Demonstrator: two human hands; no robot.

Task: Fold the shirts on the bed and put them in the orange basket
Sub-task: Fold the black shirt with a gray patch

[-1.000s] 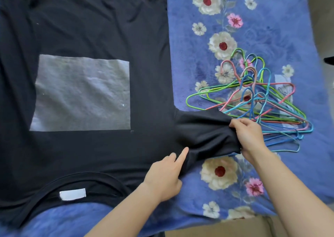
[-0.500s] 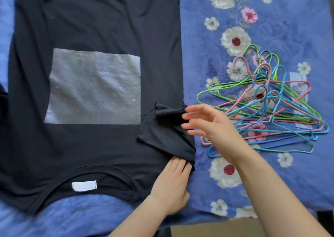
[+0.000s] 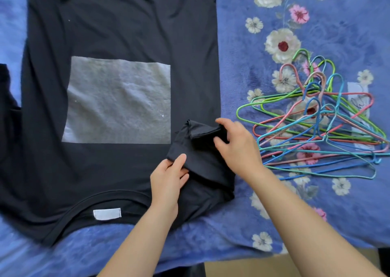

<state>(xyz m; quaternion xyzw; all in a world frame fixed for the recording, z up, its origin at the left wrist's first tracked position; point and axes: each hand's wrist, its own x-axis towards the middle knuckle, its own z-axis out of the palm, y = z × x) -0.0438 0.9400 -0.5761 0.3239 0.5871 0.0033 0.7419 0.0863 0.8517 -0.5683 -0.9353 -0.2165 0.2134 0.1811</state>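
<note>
A black T-shirt (image 3: 118,34) with a grey square print lies flat on the bed, its collar and white label (image 3: 107,214) nearest me. Its right sleeve (image 3: 200,158) is folded inward over the shirt body, rumpled. My left hand (image 3: 166,181) pinches the sleeve's left corner between thumb and fingers. My right hand (image 3: 240,150) grips the sleeve's hem on its far right side, fingers curled round the cloth. The orange basket is out of view.
A pile of several coloured wire hangers (image 3: 316,129) lies on the blue flowered blanket (image 3: 327,209) just right of my right hand. Dark cloth (image 3: 6,107) shows at the left edge. The bed's near edge (image 3: 242,253) runs along the bottom.
My right hand carried the outstretched sleeve leftward onto the shirt body, let go briefly, and now grips its hem. My left hand moved from pressing the shoulder fold to pinching the sleeve's corner.
</note>
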